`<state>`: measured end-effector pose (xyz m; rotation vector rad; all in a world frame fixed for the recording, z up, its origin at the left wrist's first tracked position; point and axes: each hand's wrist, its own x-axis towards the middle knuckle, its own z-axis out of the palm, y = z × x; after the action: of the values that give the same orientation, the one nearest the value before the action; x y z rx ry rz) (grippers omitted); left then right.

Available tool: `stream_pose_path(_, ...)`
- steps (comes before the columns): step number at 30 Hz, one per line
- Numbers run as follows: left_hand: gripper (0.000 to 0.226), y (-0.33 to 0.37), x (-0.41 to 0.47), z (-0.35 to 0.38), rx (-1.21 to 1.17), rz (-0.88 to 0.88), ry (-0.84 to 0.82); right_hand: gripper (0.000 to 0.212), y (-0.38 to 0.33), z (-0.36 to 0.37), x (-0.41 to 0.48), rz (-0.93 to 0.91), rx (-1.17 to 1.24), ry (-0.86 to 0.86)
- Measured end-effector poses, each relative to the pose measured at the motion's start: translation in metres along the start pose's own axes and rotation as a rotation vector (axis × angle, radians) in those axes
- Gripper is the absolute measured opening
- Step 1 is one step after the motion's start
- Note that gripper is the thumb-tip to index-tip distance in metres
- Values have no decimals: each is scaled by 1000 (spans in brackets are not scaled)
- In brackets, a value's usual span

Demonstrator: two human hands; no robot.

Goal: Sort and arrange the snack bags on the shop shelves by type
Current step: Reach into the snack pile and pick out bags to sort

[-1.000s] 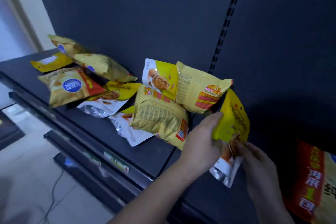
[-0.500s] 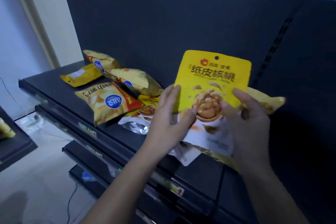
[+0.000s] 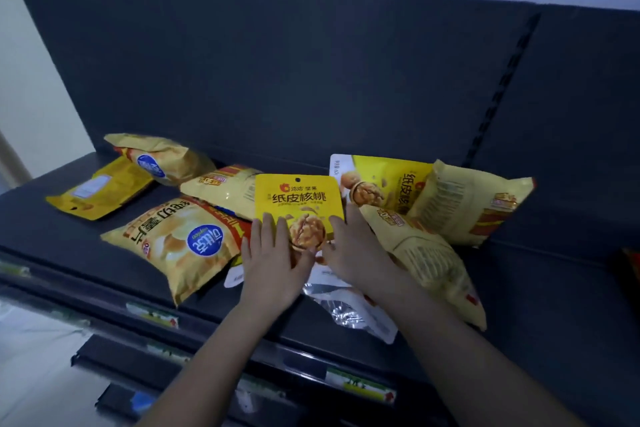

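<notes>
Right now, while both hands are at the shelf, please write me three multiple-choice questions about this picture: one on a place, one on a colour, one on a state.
1. Where does the front chip bag with the round blue logo lie, seen from the walnut pouch?
A. to its left
B. to its right
C. on the shelf below

2. What colour is the back panel behind the bags?
A. white
B. dark
C. red

3. How is the walnut pouch?
A. flat, face down
B. hanging on a hook
C. upright, print towards the camera

Answers:
1 A, it lies left of the pouch.
2 B, the panel is dark grey-blue.
3 C, the left hand and right hand hold it up, its print facing the camera.
</notes>
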<state>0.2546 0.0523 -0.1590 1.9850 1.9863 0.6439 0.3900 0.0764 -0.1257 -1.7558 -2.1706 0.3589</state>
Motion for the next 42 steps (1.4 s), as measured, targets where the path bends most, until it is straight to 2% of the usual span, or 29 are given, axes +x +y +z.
stream_pose_path(2,95,11,2,1,116,78,33,40,13,-2,-3,-15,-192,38)
stream_pose_path(5,69,41,10,4,220,289,88,38,35,-12,-10,25,-403,125)
stream_pose_path(7,56,71,15,12,120,338,-19,39,50,-20,-20,87,-510,116)
stream_pose_path(10,58,116,26,34,-94,286,-224,39,82,-32,-36,194,-606,170)
stream_pose_path(13,71,155,31,66,-184,292,-338,27,125,-43,-59,214,-630,203)
stream_pose_path(16,92,193,34,88,-333,284,-346,42,160,-58,-86,215,-607,196)
stream_pose_path(19,102,225,43,107,-503,213,-378,43,190,-79,-107,235,-558,254)
stream_pose_path(22,95,256,33,127,-554,268,-544,39,224,-91,-122,262,-535,342)
stream_pose_path(27,80,295,5,166,-536,413,-539,4,253,-113,-135,277,-466,430)
stream_pose_path(29,77,305,4,173,-425,473,-563,16,247,-121,-134,204,-380,486)
stream_pose_path(31,73,307,4,166,-314,468,-576,11,231,-124,-126,108,-271,543)
stream_pose_path(33,59,291,1,148,-279,469,-524,8,213,-117,-111,39,-169,559)
stream_pose_path(35,48,258,4,130,-357,394,-316,11,194,-105,-94,-32,-86,497)
stream_pose_path(38,66,197,10,94,-228,349,-152,17,161,-84,-75,-86,1,324)
stream_pose_path(42,75,112,13,37,-62,282,8,20,99,-52,-50,-185,114,252)
